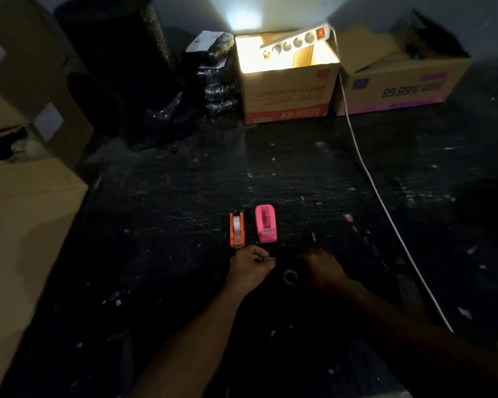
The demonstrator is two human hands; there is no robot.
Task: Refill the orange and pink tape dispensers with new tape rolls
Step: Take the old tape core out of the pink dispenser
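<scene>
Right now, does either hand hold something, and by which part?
The left hand seems to pinch a small dark thing at its fingertips; what it is cannot be told. The right hand rests beside a tape roll; a grip cannot be told.

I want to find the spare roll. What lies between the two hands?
In the head view, a small ring-shaped tape roll lies on the dark table between the left hand and the right hand.
</scene>
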